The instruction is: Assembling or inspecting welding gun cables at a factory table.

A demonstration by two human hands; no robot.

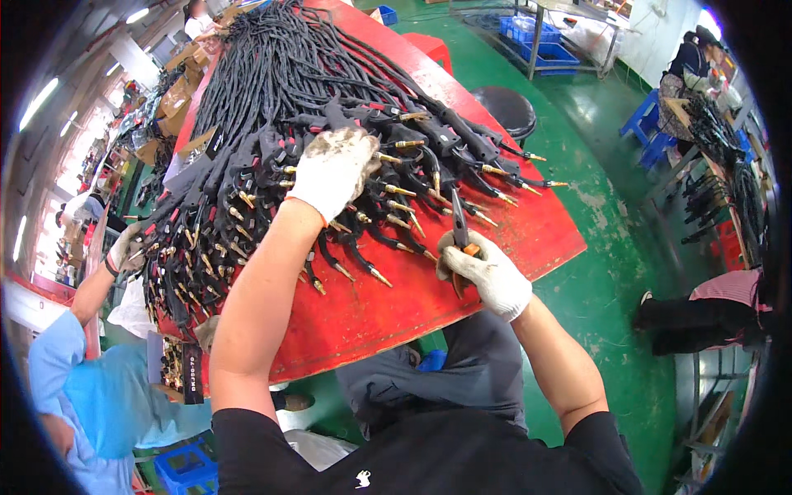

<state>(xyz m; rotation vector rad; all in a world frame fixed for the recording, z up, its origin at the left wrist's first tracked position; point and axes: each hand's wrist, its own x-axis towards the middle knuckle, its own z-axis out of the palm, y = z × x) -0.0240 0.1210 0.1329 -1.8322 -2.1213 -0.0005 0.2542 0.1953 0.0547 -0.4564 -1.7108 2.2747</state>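
A large pile of black welding torches (247, 157), with red triggers, bent necks and brass tips, covers much of the red table (528, 239). My left hand (334, 169), in a soiled white glove, is closed around a black torch in the middle of the pile. Its fingertips are partly hidden. In my right hand (487, 272), also gloved, is a pair of pliers (459, 219) with orange handles. The dark jaws point away from me, near the brass tips at the pile's right side.
At left, a co-worker in blue (99, 388) has a gloved hand (124, 247) at the pile's edge. A box of small brass parts (172, 367) is by the table's near left corner. A black round stool (505, 111) stands beyond the right edge. Other people work farther off.
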